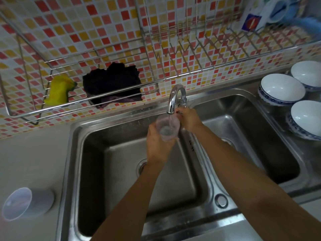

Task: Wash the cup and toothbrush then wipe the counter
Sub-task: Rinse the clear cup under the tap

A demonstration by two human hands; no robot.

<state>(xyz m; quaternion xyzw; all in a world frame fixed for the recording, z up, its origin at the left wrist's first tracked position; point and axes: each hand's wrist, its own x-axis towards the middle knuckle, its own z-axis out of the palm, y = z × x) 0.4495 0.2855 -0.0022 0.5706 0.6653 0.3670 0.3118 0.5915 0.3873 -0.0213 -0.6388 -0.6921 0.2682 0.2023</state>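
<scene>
Cup (167,130) is under the chrome tap (173,98), centre frame, over the left steel basin (97,171)!
My left hand (158,145) has its fingers wrapped round it: clear tapered plastic, long axis near upright, mouth up at the spout. My right hand (188,120) is behind the tap; I can't tell its grip.

Home kitchen. Double stainless sink (74,133) w/ chrome tap (172,98), set in pale counter (31,153). Red-yellow mosaic tiles (86,23) behind, wire dish rack (191,49) on wall (yellow sponge (58,92), dark cloth (112,80) in it). Three blue-patterned bowls (281,88) on the sink's right side.
</scene>
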